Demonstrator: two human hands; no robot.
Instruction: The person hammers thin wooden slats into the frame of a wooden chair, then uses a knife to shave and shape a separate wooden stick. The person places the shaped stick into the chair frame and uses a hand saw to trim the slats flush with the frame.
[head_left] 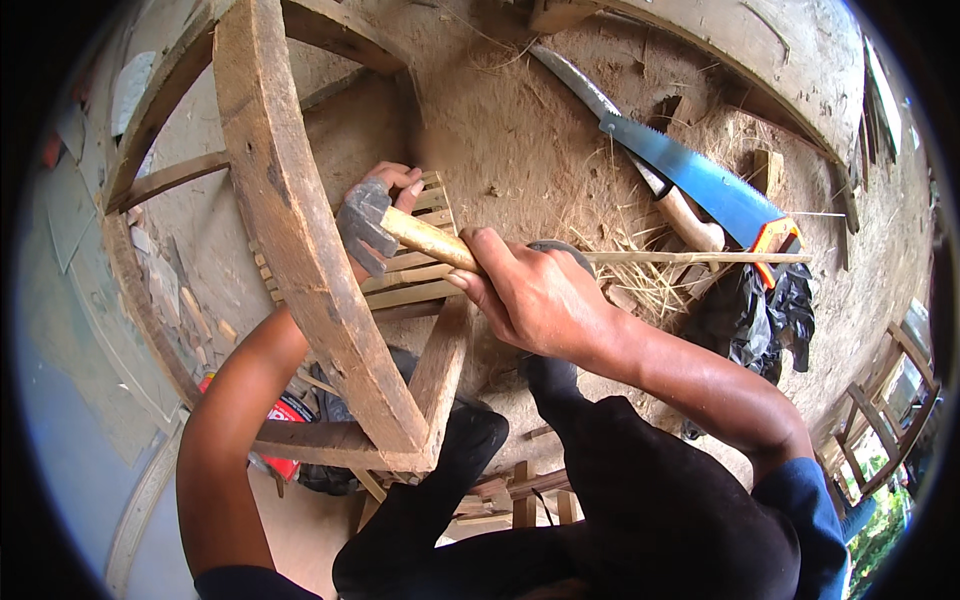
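My right hand (545, 300) is closed around the light wooden handle of a claw hammer (425, 238). The dark metal hammer head hangs just above the slats, close to the fingers of my left hand (392, 184). That hand reaches past the thick beam of a wooden frame (290, 200), its fingers curled at the far end of the slats. Whatever they grip is hidden behind the hammer head. Several thin wooden slats (405, 283) lie side by side across the frame's lower part. The beam covers my left wrist and part of the slats.
To the right on the dirt floor lie a handsaw (690, 180) with a blue blade and orange handle, a curved blade with a wooden grip (690, 215), a long thin stick (700, 257) and a black plastic bag (765, 325). A curved wooden piece (760, 50) stands at the far right.
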